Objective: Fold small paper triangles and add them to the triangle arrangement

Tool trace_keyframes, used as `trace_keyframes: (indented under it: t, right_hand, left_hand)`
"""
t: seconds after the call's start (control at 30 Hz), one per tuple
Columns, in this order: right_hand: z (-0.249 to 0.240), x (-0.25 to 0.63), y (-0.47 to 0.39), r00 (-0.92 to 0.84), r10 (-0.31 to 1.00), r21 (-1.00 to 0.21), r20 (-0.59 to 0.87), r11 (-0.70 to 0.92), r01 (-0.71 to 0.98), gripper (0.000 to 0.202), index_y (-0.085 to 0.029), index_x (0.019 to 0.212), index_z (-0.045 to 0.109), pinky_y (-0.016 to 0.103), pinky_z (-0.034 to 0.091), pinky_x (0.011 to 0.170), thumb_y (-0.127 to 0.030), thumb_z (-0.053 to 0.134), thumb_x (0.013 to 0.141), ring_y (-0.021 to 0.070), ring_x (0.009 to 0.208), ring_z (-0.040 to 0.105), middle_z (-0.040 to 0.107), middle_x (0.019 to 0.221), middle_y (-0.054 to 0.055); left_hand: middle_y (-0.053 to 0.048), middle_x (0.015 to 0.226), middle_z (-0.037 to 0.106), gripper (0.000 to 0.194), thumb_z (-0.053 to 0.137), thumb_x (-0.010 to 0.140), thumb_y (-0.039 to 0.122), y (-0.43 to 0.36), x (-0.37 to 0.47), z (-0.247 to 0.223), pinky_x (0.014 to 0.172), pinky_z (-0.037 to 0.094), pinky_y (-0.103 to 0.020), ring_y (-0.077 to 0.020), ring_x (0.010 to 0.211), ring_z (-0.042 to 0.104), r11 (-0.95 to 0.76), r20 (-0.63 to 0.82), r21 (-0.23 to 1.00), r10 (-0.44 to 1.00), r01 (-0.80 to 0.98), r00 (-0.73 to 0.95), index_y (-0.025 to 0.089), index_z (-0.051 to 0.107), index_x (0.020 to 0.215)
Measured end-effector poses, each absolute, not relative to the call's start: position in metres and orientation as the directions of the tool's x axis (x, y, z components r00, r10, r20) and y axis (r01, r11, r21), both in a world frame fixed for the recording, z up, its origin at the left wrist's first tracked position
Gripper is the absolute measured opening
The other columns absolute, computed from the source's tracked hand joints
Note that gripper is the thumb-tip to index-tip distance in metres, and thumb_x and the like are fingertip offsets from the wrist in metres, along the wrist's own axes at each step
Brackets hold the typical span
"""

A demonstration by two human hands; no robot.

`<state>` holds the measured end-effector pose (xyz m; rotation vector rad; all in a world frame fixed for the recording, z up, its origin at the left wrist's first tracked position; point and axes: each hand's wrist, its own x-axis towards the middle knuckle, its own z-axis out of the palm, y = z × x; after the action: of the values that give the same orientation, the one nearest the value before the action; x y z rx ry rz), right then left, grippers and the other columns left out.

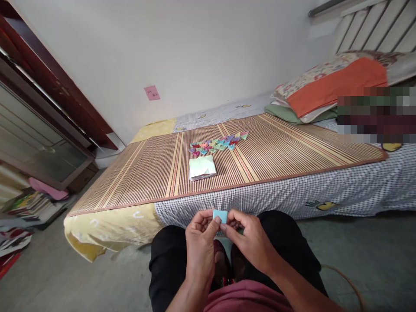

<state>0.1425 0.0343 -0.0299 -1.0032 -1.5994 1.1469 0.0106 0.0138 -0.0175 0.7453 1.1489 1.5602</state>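
A small light blue folded paper (220,216) is held up between my two hands, above my lap. My left hand (203,229) pinches it from the left, the thumb lying on its lower edge. On the right side my right hand (245,232) grips it, thumb and forefinger at its edge. On the mat beyond lies a stack of pale green paper squares (202,167). Just behind that stack, many-coloured small folded paper pieces (217,144) stand in rows.
A striped bamboo mat (146,173) covers the bed. Pillows with an orange cloth (341,89) lie at the right end. A pink note (152,92) is on the wall. Books (27,208) are piled at the far left, near a cabinet (35,134).
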Motion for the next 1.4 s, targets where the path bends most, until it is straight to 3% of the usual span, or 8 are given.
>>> trace_keyframes:
  t: [0.2, 0.53, 0.77, 0.97, 1.17, 1.3, 1.4]
  right_hand:
    - [-0.037, 0.151, 0.039, -0.403, 0.911, -0.991, 0.087, 0.038, -0.129, 0.031, -0.017, 0.073, 0.062, 0.027, 0.045, 0.063, -0.04, 0.066, 0.094, 0.0152, 0.065, 0.059, 0.063, 0.068, 0.001]
    - [-0.037, 0.146, 0.037, -0.508, 0.861, -0.966, 0.012, -0.121, -0.228, 0.035, -0.013, 0.079, 0.073, 0.028, 0.052, 0.063, -0.046, 0.073, 0.089, 0.0145, 0.063, 0.064, 0.069, 0.071, 0.003]
    - [-0.037, 0.143, 0.035, -0.473, 0.88, -0.99, 0.053, -0.015, -0.141, 0.036, -0.016, 0.072, 0.065, 0.027, 0.049, 0.061, -0.045, 0.069, 0.093, 0.0151, 0.063, 0.063, 0.067, 0.069, 0.002]
    - [-0.026, 0.147, 0.034, -0.368, 0.918, -0.984, 0.147, 0.173, 0.04, 0.023, -0.018, 0.074, 0.063, 0.025, 0.044, 0.06, -0.031, 0.066, 0.093, 0.0132, 0.061, 0.055, 0.06, 0.063, -0.002]
    - [-0.03, 0.143, 0.034, -0.373, 0.926, -0.996, 0.061, 0.08, 0.036, 0.027, -0.019, 0.066, 0.06, 0.024, 0.041, 0.053, -0.031, 0.072, 0.087, 0.013, 0.054, 0.054, 0.06, 0.057, -0.002]
    - [-0.036, 0.141, 0.035, -0.367, 0.929, -0.997, 0.059, 0.073, 0.026, 0.03, -0.018, 0.065, 0.062, 0.026, 0.046, 0.056, -0.034, 0.071, 0.089, 0.0145, 0.055, 0.059, 0.064, 0.058, 0.0]
    - [-0.04, 0.142, 0.035, -0.414, 0.91, -0.996, 0.027, -0.009, -0.084, 0.033, -0.018, 0.069, 0.062, 0.027, 0.048, 0.058, -0.041, 0.07, 0.09, 0.0146, 0.058, 0.061, 0.065, 0.063, 0.001]
  left_hand:
    - [-0.004, 0.076, 0.073, 0.031, 0.089, 0.072, 0.038, 0.015, 0.0, -0.009, 0.065, 0.049, -0.023, -0.0125, 0.065, 0.059, 0.059, -0.115, 0.95, 0.98, -0.307, -0.166, 0.013, 0.081, 0.089]
    - [-0.001, 0.06, 0.061, 0.03, 0.084, 0.077, 0.041, 0.017, -0.008, -0.007, 0.057, 0.042, -0.022, -0.0109, 0.056, 0.05, 0.099, -0.115, 0.958, 0.992, -0.268, -0.044, 0.012, 0.076, 0.074]
    - [0.001, 0.056, 0.059, 0.034, 0.087, 0.073, 0.042, 0.017, -0.009, -0.007, 0.056, 0.041, -0.024, -0.012, 0.053, 0.05, 0.05, -0.072, 0.984, 0.99, -0.169, -0.124, 0.015, 0.068, 0.064]
    - [0.004, 0.054, 0.05, 0.041, 0.089, 0.067, 0.044, 0.024, -0.01, -0.011, 0.054, 0.035, -0.022, -0.0093, 0.053, 0.04, 0.039, -0.073, 0.986, 0.976, -0.164, -0.206, 0.015, 0.062, 0.056]
    - [0.003, 0.055, 0.054, 0.041, 0.091, 0.064, 0.045, 0.025, -0.005, -0.015, 0.054, 0.036, -0.022, -0.0097, 0.053, 0.043, 0.062, -0.096, 0.982, 0.978, -0.18, -0.187, 0.016, 0.063, 0.06]
    - [0.004, 0.054, 0.053, 0.043, 0.092, 0.063, 0.046, 0.026, -0.004, -0.015, 0.051, 0.034, -0.021, -0.0086, 0.051, 0.042, 0.072, -0.107, 0.98, 0.977, -0.187, -0.184, 0.015, 0.063, 0.06]
    - [0.003, 0.057, 0.058, 0.04, 0.092, 0.063, 0.044, 0.026, -0.005, -0.014, 0.052, 0.037, -0.021, -0.0091, 0.052, 0.046, 0.088, -0.12, 0.975, 0.982, -0.205, -0.145, 0.015, 0.065, 0.065]
